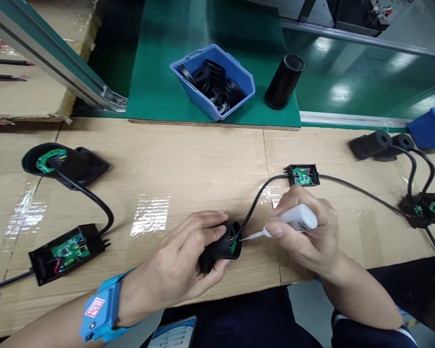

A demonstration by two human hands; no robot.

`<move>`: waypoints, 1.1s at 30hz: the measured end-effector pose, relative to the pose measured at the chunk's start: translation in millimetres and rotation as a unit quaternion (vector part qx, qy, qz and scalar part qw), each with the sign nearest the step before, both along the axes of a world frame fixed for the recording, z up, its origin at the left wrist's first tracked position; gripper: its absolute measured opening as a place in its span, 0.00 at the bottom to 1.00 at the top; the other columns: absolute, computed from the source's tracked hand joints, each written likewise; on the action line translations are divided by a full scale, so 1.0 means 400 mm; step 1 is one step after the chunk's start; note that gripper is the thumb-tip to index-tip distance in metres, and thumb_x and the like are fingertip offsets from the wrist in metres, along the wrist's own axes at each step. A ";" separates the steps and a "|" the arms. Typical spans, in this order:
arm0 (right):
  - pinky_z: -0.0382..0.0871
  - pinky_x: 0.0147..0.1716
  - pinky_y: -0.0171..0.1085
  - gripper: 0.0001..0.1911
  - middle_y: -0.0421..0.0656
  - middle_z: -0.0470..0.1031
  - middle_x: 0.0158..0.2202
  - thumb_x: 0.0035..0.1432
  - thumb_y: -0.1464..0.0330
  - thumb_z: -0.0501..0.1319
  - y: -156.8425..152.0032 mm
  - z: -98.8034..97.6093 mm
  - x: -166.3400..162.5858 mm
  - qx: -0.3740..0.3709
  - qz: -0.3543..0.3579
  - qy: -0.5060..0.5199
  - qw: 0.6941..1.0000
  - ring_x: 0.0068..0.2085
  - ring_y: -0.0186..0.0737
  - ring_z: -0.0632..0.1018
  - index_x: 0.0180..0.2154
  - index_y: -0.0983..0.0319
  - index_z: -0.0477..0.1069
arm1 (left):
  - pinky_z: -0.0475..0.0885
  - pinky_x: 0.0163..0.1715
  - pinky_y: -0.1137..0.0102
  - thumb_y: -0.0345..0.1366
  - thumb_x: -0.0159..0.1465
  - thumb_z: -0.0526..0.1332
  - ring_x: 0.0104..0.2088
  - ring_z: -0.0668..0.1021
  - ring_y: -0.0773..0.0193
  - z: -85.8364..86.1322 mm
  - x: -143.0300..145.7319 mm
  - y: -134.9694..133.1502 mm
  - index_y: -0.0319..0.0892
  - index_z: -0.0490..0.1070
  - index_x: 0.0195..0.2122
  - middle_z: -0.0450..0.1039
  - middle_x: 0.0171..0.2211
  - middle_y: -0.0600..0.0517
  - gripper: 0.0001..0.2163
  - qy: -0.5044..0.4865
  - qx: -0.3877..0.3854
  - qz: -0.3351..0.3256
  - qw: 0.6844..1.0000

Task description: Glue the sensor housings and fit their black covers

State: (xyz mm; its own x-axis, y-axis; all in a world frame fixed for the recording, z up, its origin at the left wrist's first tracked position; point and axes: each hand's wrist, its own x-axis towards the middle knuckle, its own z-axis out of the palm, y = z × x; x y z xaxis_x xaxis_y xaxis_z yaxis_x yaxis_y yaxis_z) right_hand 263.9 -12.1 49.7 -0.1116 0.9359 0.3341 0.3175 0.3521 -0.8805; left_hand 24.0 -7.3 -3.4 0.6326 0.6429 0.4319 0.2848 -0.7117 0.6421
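Note:
My left hand (192,251) is wrapped round a black cylindrical housing (223,244), which lies on its side with its open end facing right. Inside that opening a bit of green circuit board and coloured wires show. Between the thumb and fingers of my right hand (308,232) is a white glue bottle (297,218), its thin nozzle pointing left into the rim of the housing. A black cable (255,200) runs from the housing up to a small black box (303,175) with an open top and a green board inside.
A similar housing (83,166) and an open box (68,253) joined by cable lie at left. Behind, a blue bin (217,108) of black rings and a black cylinder (284,82) stand on a green board (152,87). More housings (371,144) and boxes (416,212) sit at right.

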 end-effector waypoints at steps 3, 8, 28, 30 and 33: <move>0.57 0.16 0.31 0.13 0.31 0.68 0.21 0.63 0.64 0.68 -0.001 0.001 -0.003 -0.010 0.005 0.002 1.000 0.18 0.26 0.63 0.29 0.57 0.67 | 0.83 0.49 0.56 0.31 0.62 0.68 0.53 0.81 0.48 0.001 -0.002 -0.001 0.39 0.64 0.54 0.76 0.50 0.37 0.21 0.004 -0.014 0.004 1.000; 0.58 0.16 0.31 0.14 0.32 0.68 0.21 0.63 0.64 0.68 -0.005 -0.001 -0.005 -0.016 0.007 0.004 1.000 0.18 0.25 0.62 0.28 0.58 0.67 | 0.83 0.48 0.57 0.32 0.61 0.68 0.52 0.81 0.48 0.004 -0.002 -0.003 0.40 0.64 0.54 0.77 0.50 0.38 0.21 0.009 -0.029 0.014 0.999; 0.57 0.16 0.31 0.16 0.32 0.67 0.19 0.63 0.61 0.69 -0.006 0.000 -0.005 -0.029 0.015 0.001 0.999 0.18 0.26 0.64 0.28 0.58 0.67 | 0.82 0.50 0.57 0.32 0.62 0.68 0.54 0.80 0.50 0.003 -0.003 -0.005 0.40 0.63 0.55 0.75 0.51 0.38 0.22 0.021 -0.037 0.011 0.999; 0.57 0.16 0.30 0.16 0.32 0.67 0.19 0.63 0.62 0.69 -0.006 0.000 -0.005 -0.028 0.017 0.000 0.999 0.18 0.26 0.64 0.28 0.59 0.67 | 0.82 0.50 0.58 0.32 0.62 0.68 0.53 0.80 0.50 0.004 -0.002 -0.005 0.40 0.63 0.54 0.75 0.51 0.38 0.21 0.020 -0.037 0.011 0.999; 0.57 0.16 0.30 0.16 0.32 0.67 0.19 0.63 0.62 0.69 -0.007 0.000 -0.005 -0.030 0.018 0.001 0.999 0.19 0.26 0.65 0.28 0.59 0.67 | 0.83 0.49 0.58 0.32 0.62 0.68 0.53 0.81 0.49 0.003 -0.001 -0.004 0.39 0.64 0.53 0.76 0.50 0.37 0.21 0.017 -0.031 0.011 0.999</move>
